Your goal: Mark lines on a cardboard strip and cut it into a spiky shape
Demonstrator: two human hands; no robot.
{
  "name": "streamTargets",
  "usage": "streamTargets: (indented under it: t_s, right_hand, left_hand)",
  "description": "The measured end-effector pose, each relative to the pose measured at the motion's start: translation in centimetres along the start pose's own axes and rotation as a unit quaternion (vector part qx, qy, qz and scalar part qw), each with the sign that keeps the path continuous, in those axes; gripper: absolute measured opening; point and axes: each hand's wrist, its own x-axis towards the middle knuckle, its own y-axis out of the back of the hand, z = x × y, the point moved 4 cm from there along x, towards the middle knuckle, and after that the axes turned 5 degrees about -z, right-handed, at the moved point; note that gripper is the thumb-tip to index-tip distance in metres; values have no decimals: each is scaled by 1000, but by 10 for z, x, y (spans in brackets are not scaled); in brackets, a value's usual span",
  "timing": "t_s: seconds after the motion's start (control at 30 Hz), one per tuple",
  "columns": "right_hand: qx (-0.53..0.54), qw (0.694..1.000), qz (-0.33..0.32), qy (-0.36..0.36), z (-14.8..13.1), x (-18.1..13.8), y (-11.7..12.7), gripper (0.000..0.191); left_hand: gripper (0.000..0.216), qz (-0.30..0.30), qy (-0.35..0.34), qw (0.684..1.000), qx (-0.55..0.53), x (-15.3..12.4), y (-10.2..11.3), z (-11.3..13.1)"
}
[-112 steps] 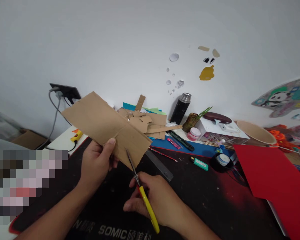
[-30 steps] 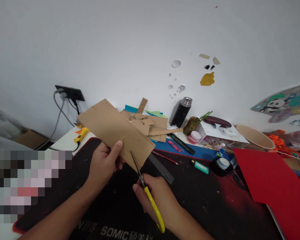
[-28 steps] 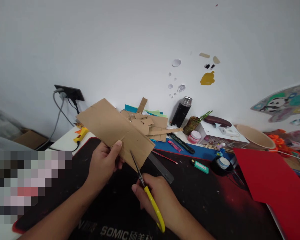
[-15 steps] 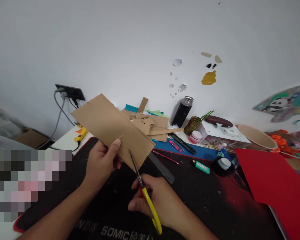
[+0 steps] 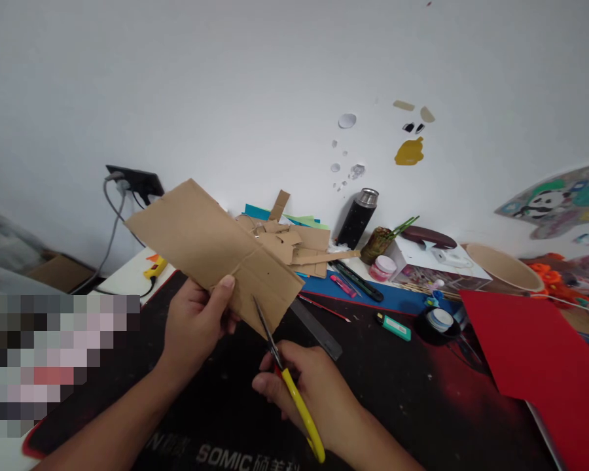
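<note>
A flat brown piece of cardboard (image 5: 196, 229) is held tilted above the black desk mat, with my left hand (image 5: 199, 320) pinching its lower edge, thumb on top. In my right hand (image 5: 309, 386) is a pair of scissors (image 5: 297, 409) with yellow-and-red handles. One dark blade lies over the face of the cardboard near its lower right corner; the other blade is hidden behind the sheet. My right fingers wrap round the handles, and part of the grip is out of sight.
Behind the cardboard lies a heap of cardboard scraps (image 5: 282, 239). A black thermos (image 5: 357, 219), a box cutter (image 5: 358, 281), a dark ruler (image 5: 317, 330) and a green lighter-like item (image 5: 395, 327) are beyond my hands. Red sheets (image 5: 530, 353) lie at the right.
The far left end of the cardboard has swung slightly left and down. The scissors stay at nearly the same place on it, their handle tilted a little more to the right.
</note>
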Motion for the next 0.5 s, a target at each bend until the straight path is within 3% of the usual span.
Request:
streamTargets:
  t_s: [0.5]
  right_hand:
    - [-11, 999, 22, 29, -1, 0, -2, 34]
  left_hand:
    - [31, -31, 42, 996, -73, 6, -3, -24]
